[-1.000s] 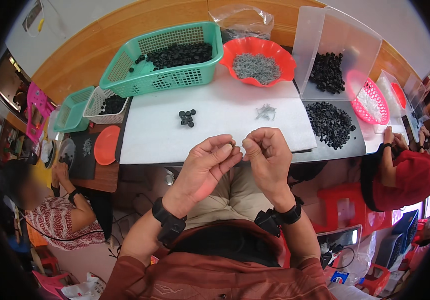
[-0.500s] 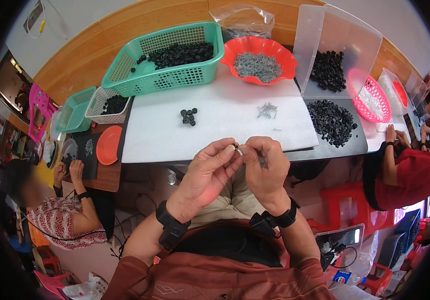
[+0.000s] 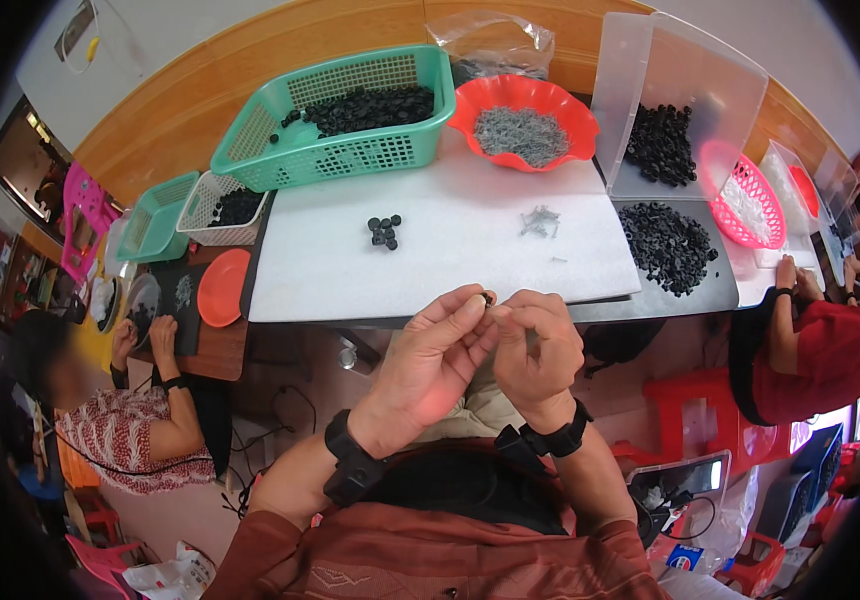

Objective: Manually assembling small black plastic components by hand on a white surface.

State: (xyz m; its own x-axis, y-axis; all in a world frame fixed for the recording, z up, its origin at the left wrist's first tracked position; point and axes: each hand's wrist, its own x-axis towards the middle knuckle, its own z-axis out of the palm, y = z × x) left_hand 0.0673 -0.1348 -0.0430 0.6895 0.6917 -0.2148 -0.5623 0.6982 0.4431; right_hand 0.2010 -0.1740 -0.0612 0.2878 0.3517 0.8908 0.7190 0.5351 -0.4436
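In front of the table edge, my left hand (image 3: 428, 352) pinches a small black round part (image 3: 489, 298) between thumb and fingertips. My right hand (image 3: 540, 345) meets it there with curled fingers pressed together; whatever they hold is hidden. Beyond my hands, on a white mat (image 3: 320, 285), lies a small cluster of black round knobs (image 3: 384, 232). To their right is a little heap of silvery screws (image 3: 540, 221), with one loose screw (image 3: 559, 260) nearer me.
Behind the mat stand a green basket (image 3: 340, 160) of black parts and a red scalloped bowl (image 3: 525, 160) of screws. Right of it are a clear bin (image 3: 622, 110), a pile of black parts (image 3: 666, 247) and a pink basket (image 3: 765, 215). People work on both sides.
Both hands have shifted slightly right, still together. The silvery piece seen between my fingertips earlier is now hidden. The whole view has shifted a little.
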